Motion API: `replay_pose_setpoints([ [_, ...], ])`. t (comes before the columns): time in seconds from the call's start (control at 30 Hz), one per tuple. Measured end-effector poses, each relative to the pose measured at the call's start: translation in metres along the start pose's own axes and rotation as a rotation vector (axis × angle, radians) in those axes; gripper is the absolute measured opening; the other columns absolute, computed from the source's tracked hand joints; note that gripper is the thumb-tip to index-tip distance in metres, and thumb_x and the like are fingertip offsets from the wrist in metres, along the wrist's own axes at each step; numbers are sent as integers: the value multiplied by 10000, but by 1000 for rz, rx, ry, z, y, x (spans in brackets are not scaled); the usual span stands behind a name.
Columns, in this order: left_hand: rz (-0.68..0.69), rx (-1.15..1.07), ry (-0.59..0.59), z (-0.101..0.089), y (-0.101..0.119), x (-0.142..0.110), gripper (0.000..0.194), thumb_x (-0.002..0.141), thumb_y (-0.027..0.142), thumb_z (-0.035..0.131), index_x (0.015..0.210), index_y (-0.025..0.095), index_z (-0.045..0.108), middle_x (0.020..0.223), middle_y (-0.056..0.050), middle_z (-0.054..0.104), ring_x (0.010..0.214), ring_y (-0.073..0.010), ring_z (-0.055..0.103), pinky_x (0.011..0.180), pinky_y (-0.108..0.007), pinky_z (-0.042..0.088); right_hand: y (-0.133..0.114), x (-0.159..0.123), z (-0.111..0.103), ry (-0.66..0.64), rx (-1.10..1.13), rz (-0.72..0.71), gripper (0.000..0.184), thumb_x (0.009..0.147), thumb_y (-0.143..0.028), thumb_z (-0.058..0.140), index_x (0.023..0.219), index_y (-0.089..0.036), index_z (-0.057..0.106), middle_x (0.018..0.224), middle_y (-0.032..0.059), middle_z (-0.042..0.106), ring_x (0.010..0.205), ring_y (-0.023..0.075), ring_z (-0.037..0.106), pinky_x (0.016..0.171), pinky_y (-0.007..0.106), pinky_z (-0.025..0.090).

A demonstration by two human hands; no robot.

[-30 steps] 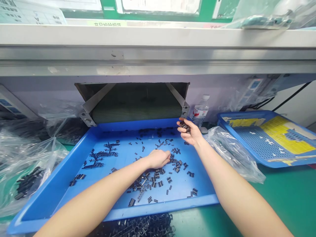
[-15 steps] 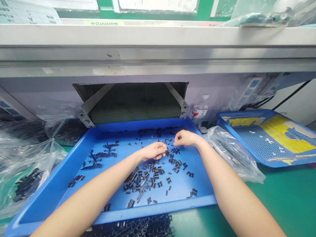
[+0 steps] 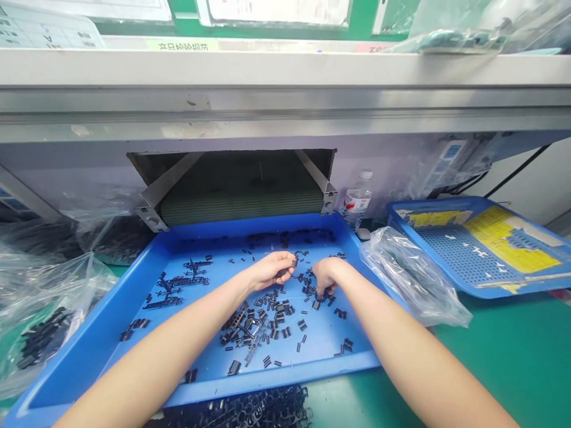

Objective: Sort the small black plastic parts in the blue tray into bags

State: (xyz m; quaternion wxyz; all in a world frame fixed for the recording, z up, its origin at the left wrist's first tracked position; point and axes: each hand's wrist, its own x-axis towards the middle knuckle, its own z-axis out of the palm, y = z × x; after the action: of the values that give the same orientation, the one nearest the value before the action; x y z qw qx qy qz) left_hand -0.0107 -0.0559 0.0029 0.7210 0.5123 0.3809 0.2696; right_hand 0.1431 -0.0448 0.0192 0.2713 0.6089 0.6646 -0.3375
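Observation:
A shallow blue tray [image 3: 312, 371] holds many small black plastic parts [image 3: 281, 309], loose and scattered. Over its middle, my left hand [image 3: 273, 268] is closed, with a small black plastic part [image 3: 294, 261] showing at the thumb and fingertips. Just to the right, my right hand [image 3: 328, 274] reaches down with its fingers pinched on a small black part among the loose ones; the fingertips are partly hidden. Black branching plastic frames [image 3: 178, 282] lie in the left part of the tray.
Behind the tray is a conveyor belt end [image 3: 241, 199] under a metal ledge. A water bottle [image 3: 357, 201], a clear plastic bag [image 3: 410, 276] and a blue basket [image 3: 450, 246] stand right. Bags of black parts [image 3: 44, 333] lie left. More black pieces [image 3: 241, 410] lie in front.
My right hand has come down and nearer to me, from above the tray onto the loose parts. My left hand has shifted slightly left and up, and its black part shows more clearly.

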Motion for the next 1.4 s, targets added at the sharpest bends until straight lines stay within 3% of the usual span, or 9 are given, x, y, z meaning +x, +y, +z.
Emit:
replay_pose_setpoints([
  [0.13,-3,-5,-4,1,1,-2,163,726,202,566,656,132,437,582,15,457,406,-35,354,369,-150,213,12,-10,-10,-33,122,-111,175,723,-145,653,582,-111,555,526,-38,532,404,67,431,421,197,367],
  [0.3,12,3,10,2,5,-3,192,719,226,600,662,129,445,581,18,453,405,-33,351,370,-151,212,25,-20,-19,-30,558,-445,111,705,-200,565,623,-129,541,595,-17,572,354,28,345,313,156,206],
  [0.53,120,51,77,2,21,-7,165,790,218,518,690,137,415,571,21,454,394,-25,331,387,-152,222,6,-6,-9,3,1117,-721,115,673,-249,500,734,-155,478,685,-15,525,395,27,370,276,113,153],
  [0.77,166,299,180,1,24,-9,79,787,113,403,717,151,406,589,21,500,410,-47,388,391,-151,244,-4,1,0,-49,1371,-782,133,615,-172,513,732,-160,451,649,-10,517,417,47,426,268,86,167],
  [0.87,194,434,237,0,22,-9,65,760,110,433,715,157,425,529,45,484,418,-64,401,411,-159,277,-11,4,4,-62,1439,-793,85,700,-224,484,738,-154,455,620,12,523,421,63,440,262,87,188],
  [0.97,225,548,297,2,20,-9,71,733,104,469,694,158,444,463,62,453,410,-77,397,425,-172,285,-18,8,9,-45,1484,-790,191,803,-328,485,759,-143,469,584,30,532,387,58,416,255,82,183],
  [1.07,247,590,338,7,18,-9,54,754,118,458,719,157,447,472,63,444,399,-78,389,419,-180,278,-22,12,12,32,1558,-776,226,809,-342,561,742,-157,451,528,-11,503,348,38,378,254,69,179],
  [1.23,259,543,361,9,19,-8,227,848,222,394,1057,155,336,567,76,394,417,-75,401,416,-169,301,-24,8,7,106,1742,-759,210,791,-240,607,694,-162,438,495,-60,440,317,17,329,252,66,183],
  [1.4,204,645,252,5,13,-2,217,894,243,276,1082,146,322,665,35,428,432,-68,404,425,-174,317,-16,-11,-10,116,1978,-736,230,875,-266,476,677,-160,425,499,-56,422,305,9,310,241,64,180],
])
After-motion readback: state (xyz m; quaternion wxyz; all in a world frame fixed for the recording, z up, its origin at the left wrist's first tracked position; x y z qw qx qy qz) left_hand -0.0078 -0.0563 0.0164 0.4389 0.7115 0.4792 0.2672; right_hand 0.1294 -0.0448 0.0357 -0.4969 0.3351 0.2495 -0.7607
